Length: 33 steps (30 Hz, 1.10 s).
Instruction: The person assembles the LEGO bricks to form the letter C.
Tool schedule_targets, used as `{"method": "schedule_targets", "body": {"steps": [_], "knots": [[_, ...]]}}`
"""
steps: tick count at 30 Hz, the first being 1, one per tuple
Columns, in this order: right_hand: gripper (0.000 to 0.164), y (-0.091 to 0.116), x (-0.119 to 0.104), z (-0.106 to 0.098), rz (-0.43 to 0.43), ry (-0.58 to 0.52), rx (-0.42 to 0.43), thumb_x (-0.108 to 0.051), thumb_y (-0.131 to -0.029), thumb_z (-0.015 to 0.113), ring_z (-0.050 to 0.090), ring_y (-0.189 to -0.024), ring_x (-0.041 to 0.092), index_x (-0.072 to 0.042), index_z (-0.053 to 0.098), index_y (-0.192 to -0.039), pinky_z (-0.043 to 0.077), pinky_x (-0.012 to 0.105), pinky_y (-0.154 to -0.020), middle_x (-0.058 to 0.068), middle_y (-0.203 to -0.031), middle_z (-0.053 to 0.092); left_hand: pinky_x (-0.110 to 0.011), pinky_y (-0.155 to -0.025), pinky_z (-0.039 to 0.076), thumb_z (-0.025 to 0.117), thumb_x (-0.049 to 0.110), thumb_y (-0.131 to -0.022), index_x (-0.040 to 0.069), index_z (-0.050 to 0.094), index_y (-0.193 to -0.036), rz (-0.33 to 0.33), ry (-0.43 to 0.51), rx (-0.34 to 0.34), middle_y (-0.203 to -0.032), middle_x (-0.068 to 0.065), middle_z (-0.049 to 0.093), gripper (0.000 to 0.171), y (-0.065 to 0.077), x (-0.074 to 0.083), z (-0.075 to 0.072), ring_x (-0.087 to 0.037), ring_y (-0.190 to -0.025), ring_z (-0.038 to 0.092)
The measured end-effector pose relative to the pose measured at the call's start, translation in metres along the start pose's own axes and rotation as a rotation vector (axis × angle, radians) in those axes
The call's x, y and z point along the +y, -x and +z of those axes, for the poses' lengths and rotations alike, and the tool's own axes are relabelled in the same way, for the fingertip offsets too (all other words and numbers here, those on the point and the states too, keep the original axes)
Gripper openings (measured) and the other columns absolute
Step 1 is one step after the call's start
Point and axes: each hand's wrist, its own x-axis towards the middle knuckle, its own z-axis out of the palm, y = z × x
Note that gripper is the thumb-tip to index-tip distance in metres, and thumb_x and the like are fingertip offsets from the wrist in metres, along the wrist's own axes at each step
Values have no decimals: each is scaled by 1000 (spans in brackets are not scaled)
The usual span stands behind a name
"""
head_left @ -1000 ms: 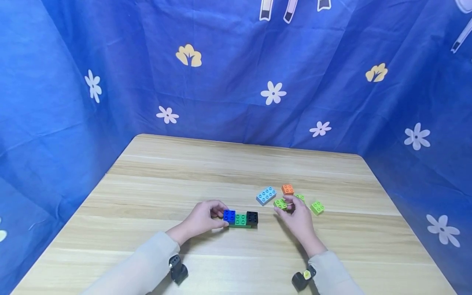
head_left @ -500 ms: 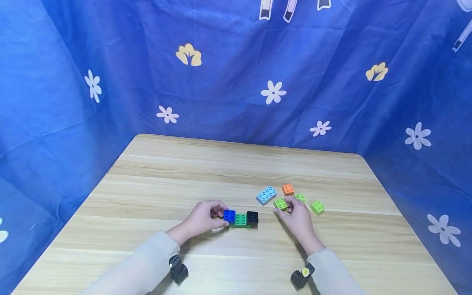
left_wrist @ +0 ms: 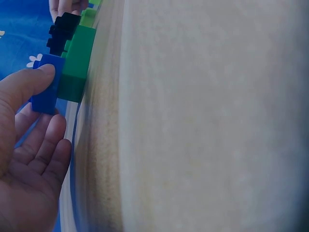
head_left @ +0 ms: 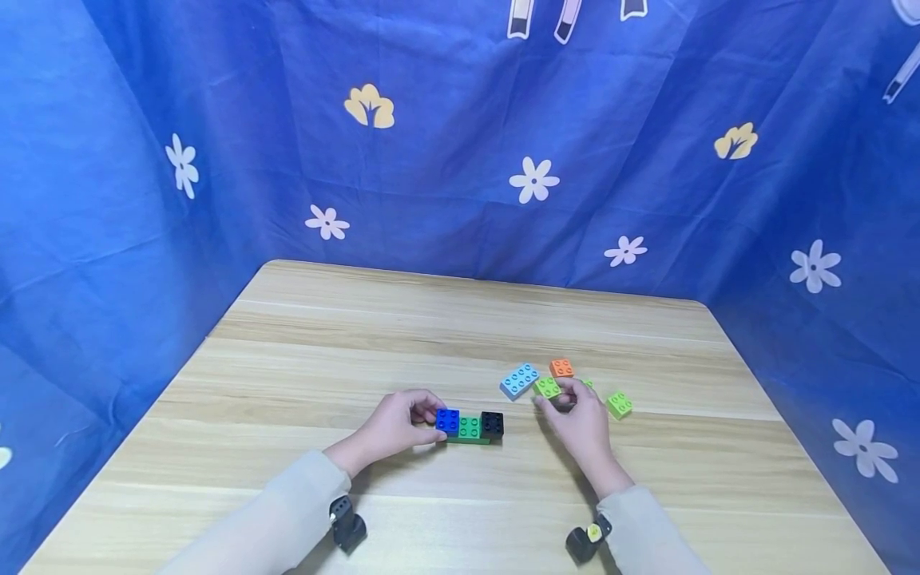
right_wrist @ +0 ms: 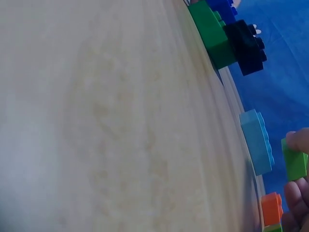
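Note:
My left hand (head_left: 395, 423) pinches a blue building brick (head_left: 447, 421) between thumb and fingers. That brick sits on the left end of a longer green brick (head_left: 469, 429), and a black brick (head_left: 492, 424) is fixed on its right end. Between them the green studs show. With thumb and fingertips, my right hand (head_left: 584, 423) grips a lime green brick (head_left: 547, 387), held slightly above the table. In the right wrist view this lime brick (right_wrist: 293, 160) is seen from the side, raised beyond the light blue brick (right_wrist: 257, 141).
An orange brick (head_left: 561, 367) lies just behind the right hand. Another lime brick (head_left: 589, 384) is mostly hidden by the fingers, and a further lime brick (head_left: 620, 404) lies to the right. A blue curtain (head_left: 460, 144) hangs around the wooden table (head_left: 359, 319).
The lime brick has come up off the table in my right hand, moving slightly away from me. My left hand and the joined bricks have stayed in place.

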Motion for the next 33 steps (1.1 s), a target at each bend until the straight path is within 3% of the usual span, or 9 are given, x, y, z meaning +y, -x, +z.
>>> {"method": "schedule_targets", "body": {"steps": [8, 15, 22, 33], "knots": [[49, 5, -15, 7, -32, -92, -64, -21, -73, 83, 61, -84, 22, -3, 63, -113, 56, 34, -75, 8, -96, 61, -28, -71, 54, 83, 10, -71, 2, 66, -100, -2, 1, 0, -84, 3, 64, 34, 0, 0, 0, -19, -78, 61], [46, 7, -26, 17, -153, -102, -100, -19, -73, 83, 62, -84, 24, -6, 64, -113, 55, 36, -76, 6, -95, 61, -28, -71, 54, 83, 9, -71, 2, 66, -100, -4, -1, -2, -84, 3, 64, 34, 0, 1, 0, -19, -79, 61], [43, 10, -41, 23, -308, -165, -194, -14, -75, 82, 61, -89, 23, -7, 65, -114, 54, 40, -79, 2, -98, 62, -28, -71, 54, 83, 10, -71, 2, 67, -100, -7, -4, 2, -84, 3, 64, 34, 1, 3, -1, -18, -78, 61], [40, 13, -59, 31, -386, -160, -336, -21, -78, 80, 59, -92, 15, -12, 66, -114, 52, 38, -81, -6, -99, 61, -28, -70, 54, 83, 10, -72, 3, 67, -98, 18, -4, 8, -83, 3, 64, 32, 1, 1, 0, -17, -77, 62]]}}
